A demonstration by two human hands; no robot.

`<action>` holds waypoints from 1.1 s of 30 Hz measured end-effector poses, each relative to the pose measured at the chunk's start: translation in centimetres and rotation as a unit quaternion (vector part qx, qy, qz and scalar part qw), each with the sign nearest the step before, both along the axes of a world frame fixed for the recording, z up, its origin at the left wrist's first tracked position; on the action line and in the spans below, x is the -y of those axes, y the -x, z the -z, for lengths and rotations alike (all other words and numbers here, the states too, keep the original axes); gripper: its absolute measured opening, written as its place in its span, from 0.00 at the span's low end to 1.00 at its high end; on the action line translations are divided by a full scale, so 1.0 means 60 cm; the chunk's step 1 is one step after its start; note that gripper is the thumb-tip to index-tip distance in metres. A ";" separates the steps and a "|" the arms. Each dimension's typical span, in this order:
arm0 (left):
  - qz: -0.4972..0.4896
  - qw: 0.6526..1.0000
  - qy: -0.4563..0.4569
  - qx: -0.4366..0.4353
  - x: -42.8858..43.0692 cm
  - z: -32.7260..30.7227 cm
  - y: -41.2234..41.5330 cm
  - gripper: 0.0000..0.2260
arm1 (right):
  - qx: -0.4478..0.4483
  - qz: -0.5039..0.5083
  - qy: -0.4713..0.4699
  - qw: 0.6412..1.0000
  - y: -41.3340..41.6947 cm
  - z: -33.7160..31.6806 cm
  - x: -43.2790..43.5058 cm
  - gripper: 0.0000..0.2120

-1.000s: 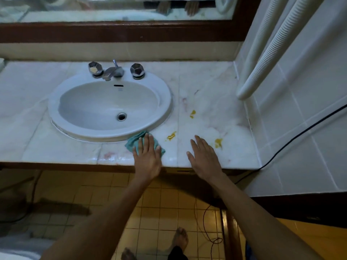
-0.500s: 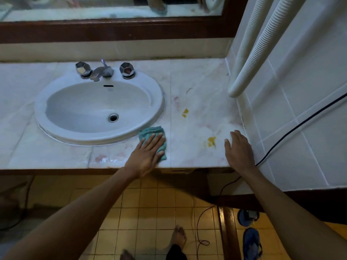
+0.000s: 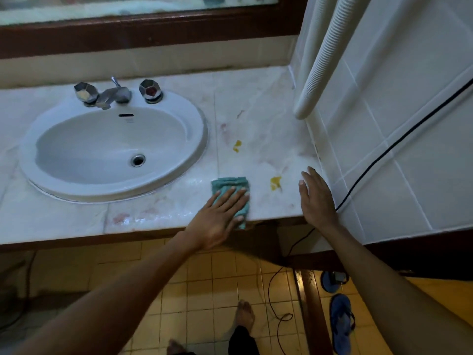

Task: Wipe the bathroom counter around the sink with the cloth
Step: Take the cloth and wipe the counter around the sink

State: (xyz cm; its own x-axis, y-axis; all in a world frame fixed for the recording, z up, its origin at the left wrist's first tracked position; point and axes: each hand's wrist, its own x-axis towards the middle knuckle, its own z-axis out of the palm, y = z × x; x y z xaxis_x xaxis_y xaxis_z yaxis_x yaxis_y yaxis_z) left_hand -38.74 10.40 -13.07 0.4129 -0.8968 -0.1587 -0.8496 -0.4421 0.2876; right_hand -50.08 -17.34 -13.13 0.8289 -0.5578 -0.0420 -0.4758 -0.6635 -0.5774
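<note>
A folded teal cloth [image 3: 229, 185] lies on the pale marble counter [image 3: 258, 119] just right of the white oval sink [image 3: 198, 139], near the front edge. My left hand [image 3: 217, 216] presses flat on the cloth, fingers spread over its near half. My right hand [image 3: 316, 198] rests flat and open on the counter's right front corner, beside the tiled wall. Two yellow stains mark the counter: one [image 3: 276, 182] between the cloth and my right hand, another [image 3: 237, 146] farther back.
A chrome tap with two faceted knobs [image 3: 116, 93] stands behind the sink. Ribbed white hoses [image 3: 314, 85] hang down the right wall over the counter's back corner. A black cable [image 3: 399, 142] runs down the tiles. A mirror frame [image 3: 153, 34] is above; blue sandals [image 3: 340, 321] below.
My left hand has slid the cloth to the right along the front of the counter, over a yellow stain. My right hand has moved right to the counter's corner by the wall.
</note>
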 end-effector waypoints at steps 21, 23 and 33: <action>0.016 1.000 -0.004 0.025 0.131 -0.007 -0.035 0.25 | 0.109 0.169 -0.284 0.937 0.060 -0.057 -0.001 0.22; -0.080 0.997 -0.013 -0.006 0.188 -0.008 -0.032 0.26 | 0.105 0.167 -0.290 0.937 0.064 -0.053 0.001 0.23; 0.103 0.995 0.004 0.014 0.222 0.004 0.072 0.27 | 0.111 0.177 -0.252 0.945 0.055 -0.070 -0.005 0.19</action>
State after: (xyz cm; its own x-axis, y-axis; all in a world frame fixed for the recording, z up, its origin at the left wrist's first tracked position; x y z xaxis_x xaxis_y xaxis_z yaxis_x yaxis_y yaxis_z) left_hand -43.05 -2.95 -13.29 0.2251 -0.9638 -0.1430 -0.9295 -0.2565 0.2652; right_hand -53.40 -17.04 -8.91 0.6146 -0.7565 -0.2237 -0.4464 -0.0996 -0.8893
